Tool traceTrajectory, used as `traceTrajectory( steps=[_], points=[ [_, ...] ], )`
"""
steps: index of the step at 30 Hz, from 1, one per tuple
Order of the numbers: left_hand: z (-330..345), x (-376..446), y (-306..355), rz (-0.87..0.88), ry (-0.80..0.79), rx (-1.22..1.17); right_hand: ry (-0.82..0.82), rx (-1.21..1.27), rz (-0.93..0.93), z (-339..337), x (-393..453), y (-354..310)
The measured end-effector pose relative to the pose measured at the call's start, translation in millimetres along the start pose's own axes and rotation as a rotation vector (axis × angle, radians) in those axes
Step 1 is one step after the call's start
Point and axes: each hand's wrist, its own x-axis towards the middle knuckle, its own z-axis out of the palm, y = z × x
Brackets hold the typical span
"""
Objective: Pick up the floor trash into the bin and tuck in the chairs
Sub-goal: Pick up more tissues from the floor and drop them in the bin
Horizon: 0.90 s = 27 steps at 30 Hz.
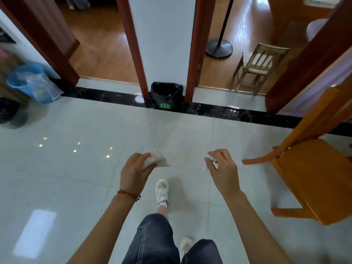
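Observation:
My left hand (134,173) is closed around a crumpled white wrapper with a pink patch (158,160). A small white scrap of paper (210,161) is pinched in my right hand (223,171). Both hands are held out at waist height over the pale tiled floor. Straight ahead, against the white wall strip between two doorways, stands a small green bin with a black liner (166,95), its mouth open. An orange wooden chair (314,178) stands at the right, close to my right hand.
A blue bucket with a clear bag (31,81) sits at the far left by dark bags. Through the right doorway are a small wooden chair (256,67) and a black round stand base (219,47). My feet and legs show below.

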Motion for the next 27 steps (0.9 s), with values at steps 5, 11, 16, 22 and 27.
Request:
traceTrajectory(
  steps=[5,11,16,22,27],
  points=[
    [15.2,100.1,-42.1,0.021,0.007,0.0,0.026,0.003,-0.019,44.1,95.5,4.1],
    [0.4,224.8,-82.9,0.045,0.032,0.031,0.036,0.025,0.013,83.7,202.7,-4.4],
    [8.5,302.7,-107.1,0.048,0.039,0.052,0.023,0.028,0.022,115.5,279.0,-7.0],
    [47.8,388.6,-139.2,0.024,-0.003,0.051,0.01,0.024,-0.007,163.4,375.8,11.0],
    [78.2,469.6,-158.5,0.026,-0.025,0.043,-0.03,0.045,-0.015,200.6,463.3,31.8]
  ],
)
